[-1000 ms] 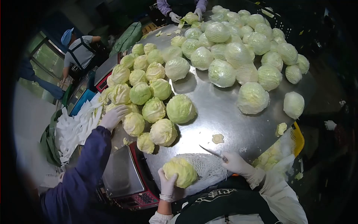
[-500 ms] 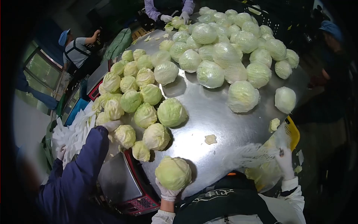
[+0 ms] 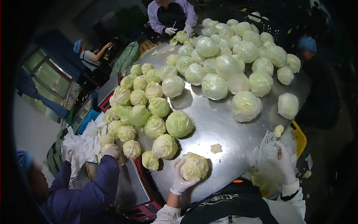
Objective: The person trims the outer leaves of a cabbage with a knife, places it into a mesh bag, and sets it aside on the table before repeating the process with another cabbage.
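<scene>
My left hand, in a white glove, is closed around the left and lower side of a pale green cabbage at the table's near edge. My right hand, also gloved, is out by the right edge. Its fingers are curled round a small brown-handled tool whose kind I cannot make out. White mesh netting hangs just left of that hand, over a yellow container. A cut cabbage piece lies on the metal table.
Bare cabbages are grouped on the left, and many wrapped cabbages fill the far side. At left, a co-worker's gloved hand touches cabbages by a red-edged scale. Another person handles leaves at the far end.
The cabbage at my left hand has moved slightly right and turned, showing its crinkled side. The netting has swung from across the table edge to beside my right hand. The whole view has shifted.
</scene>
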`<state>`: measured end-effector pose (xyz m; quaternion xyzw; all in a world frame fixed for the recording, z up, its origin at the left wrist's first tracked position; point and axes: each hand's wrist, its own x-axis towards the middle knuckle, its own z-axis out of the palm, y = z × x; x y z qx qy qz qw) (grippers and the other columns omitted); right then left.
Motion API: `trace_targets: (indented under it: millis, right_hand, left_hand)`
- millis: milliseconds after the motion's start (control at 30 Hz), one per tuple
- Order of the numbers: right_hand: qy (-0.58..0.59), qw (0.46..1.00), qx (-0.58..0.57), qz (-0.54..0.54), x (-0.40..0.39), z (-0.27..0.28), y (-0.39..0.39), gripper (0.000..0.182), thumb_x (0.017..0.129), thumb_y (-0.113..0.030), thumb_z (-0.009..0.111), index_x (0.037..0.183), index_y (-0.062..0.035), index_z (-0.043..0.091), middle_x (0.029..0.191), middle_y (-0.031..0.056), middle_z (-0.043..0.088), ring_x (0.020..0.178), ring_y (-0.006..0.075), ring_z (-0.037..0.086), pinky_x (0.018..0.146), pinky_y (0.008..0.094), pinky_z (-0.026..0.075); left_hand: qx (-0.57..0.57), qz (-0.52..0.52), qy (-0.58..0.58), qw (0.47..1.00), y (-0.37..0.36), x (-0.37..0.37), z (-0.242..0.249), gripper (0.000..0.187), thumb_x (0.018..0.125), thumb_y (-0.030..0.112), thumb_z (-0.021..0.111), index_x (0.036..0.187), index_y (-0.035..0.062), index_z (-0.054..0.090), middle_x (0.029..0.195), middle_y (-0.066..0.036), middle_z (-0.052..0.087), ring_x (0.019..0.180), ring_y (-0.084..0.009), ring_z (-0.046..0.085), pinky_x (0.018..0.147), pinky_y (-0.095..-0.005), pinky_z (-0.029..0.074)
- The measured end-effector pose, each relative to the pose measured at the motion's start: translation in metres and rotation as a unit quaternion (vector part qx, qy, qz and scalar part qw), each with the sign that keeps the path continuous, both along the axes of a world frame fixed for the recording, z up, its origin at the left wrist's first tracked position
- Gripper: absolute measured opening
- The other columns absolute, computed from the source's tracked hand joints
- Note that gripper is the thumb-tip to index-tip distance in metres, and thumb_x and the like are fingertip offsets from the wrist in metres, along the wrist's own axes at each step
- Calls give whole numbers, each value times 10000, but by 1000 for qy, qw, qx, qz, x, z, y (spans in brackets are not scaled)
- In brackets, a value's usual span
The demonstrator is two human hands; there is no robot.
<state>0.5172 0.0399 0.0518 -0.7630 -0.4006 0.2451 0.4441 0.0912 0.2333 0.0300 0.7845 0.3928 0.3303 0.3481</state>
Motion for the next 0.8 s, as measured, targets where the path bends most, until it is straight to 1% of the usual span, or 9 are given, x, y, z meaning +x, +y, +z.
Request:
trace_targets:
  millis: [67, 133, 200, 333, 400, 500, 633, 700, 800]
  right_hand:
    - [-59, 993, 26, 94, -26, -20, 42, 474, 888, -150, 745, 1308, 15, 599, 1186, 171, 647, 1026, 271, 669, 950, 350, 524]
    - [75, 989, 29, 126, -72, 7, 85, 402, 891, -179, 737, 1236, 5, 646, 1129, 180, 671, 1001, 276, 677, 905, 367, 531]
    - [78, 984, 31, 157, -104, -45, 125, 409, 923, -256, 702, 1256, -26, 640, 1166, 146, 664, 997, 279, 683, 885, 386, 534]
    - [-60, 985, -43, 159, -154, -59, 175, 415, 959, -344, 625, 1272, -71, 636, 1191, 113, 647, 1041, 310, 672, 870, 432, 538]
    - [-130, 970, -93, 183, -155, -66, 180, 353, 960, -346, 609, 1210, -101, 657, 1160, 116, 645, 1058, 335, 662, 857, 466, 538]
    - [-84, 967, -141, 194, -140, -55, 161, 299, 950, -321, 636, 1155, -106, 671, 1117, 128, 642, 1013, 327, 667, 839, 449, 534]
    - [23, 990, -34, 132, -88, -33, 90, 334, 882, -195, 731, 1166, -29, 669, 1020, 145, 636, 959, 330, 647, 850, 414, 516]
    - [-99, 994, -26, 41, -54, -34, 50, 481, 849, -126, 722, 1294, 2, 592, 1104, 177, 607, 1065, 354, 620, 909, 427, 511]
    - [-293, 942, -156, -42, -37, 7, 7, 653, 815, -82, 701, 1424, -19, 475, 1233, 203, 545, 1166, 364, 574, 983, 430, 483]
  left_hand:
    - [1, -15, 13, 1000, -8, 7, 9, 1000, 607, 455, 962, 1404, 59, 506, 1436, -243, 367, 1387, -413, 382, 1170, -507, 335]
    - [42, -27, 60, 997, -14, 10, 11, 953, 603, 451, 966, 1361, 62, 539, 1429, -244, 356, 1357, -426, 403, 1159, -510, 346]
    - [19, 9, 46, 999, -23, 10, -5, 979, 608, 445, 965, 1380, 49, 509, 1422, -238, 359, 1348, -412, 410, 1157, -505, 347]
    - [-32, 135, -46, 989, -27, 12, -20, 1086, 619, 390, 974, 1448, 11, 384, 1403, -204, 383, 1318, -348, 440, 1144, -470, 366]
    - [-106, 125, -89, 982, -28, 11, -21, 1109, 621, 364, 978, 1460, 3, 349, 1389, -187, 399, 1302, -327, 449, 1135, -454, 376]
    - [-177, 115, -121, 970, -26, 7, -20, 1137, 622, 299, 987, 1484, 10, 305, 1374, -160, 439, 1293, -291, 468, 1126, -431, 396]
    - [-264, 104, -216, 934, -26, 8, -16, 1170, 624, 302, 986, 1507, 25, 270, 1405, -179, 438, 1316, -297, 473, 1139, -444, 394]
    - [-265, 100, -215, 935, -26, 7, -19, 1184, 621, 301, 989, 1514, 31, 260, 1416, -186, 437, 1321, -300, 476, 1141, -447, 395]
    - [-184, 28, -167, 968, -24, 13, -22, 1192, 578, 366, 1000, 1507, 60, 319, 1463, -222, 388, 1365, -345, 434, 1147, -476, 387]
